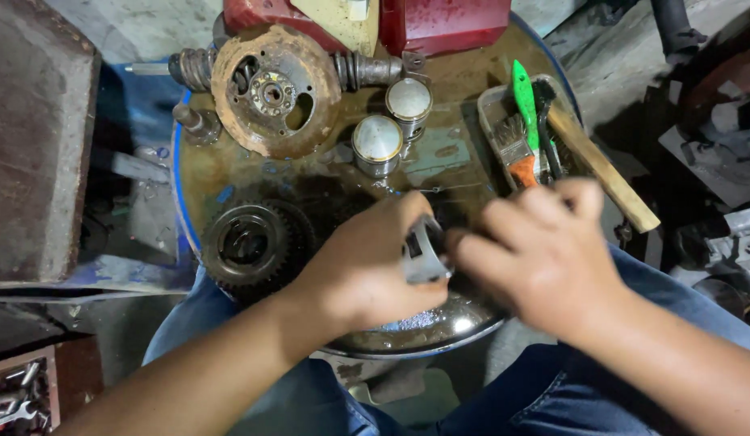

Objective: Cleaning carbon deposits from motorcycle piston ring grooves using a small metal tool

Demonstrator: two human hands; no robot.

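Note:
My left hand [367, 258] grips a small grey metal engine part [423, 252] over a shiny metal bowl [439, 327] at the near edge of a blue drum top [229, 173]. Fingers of my right hand [536, 250] pinch the same part from the right side. Both hands are slightly blurred. Most of the part is hidden between the fingers.
On the oily drum top lie a rusty round flywheel on a shaft [274, 89], two silver pistons [377, 144] [409, 103], and a dark gear [247, 242]. A tray [492, 105] holds a paintbrush [516, 149] and a green-handled tool [523, 97]; a wooden stick [605, 169] leans there. Red engine casing [443, 23] sits behind.

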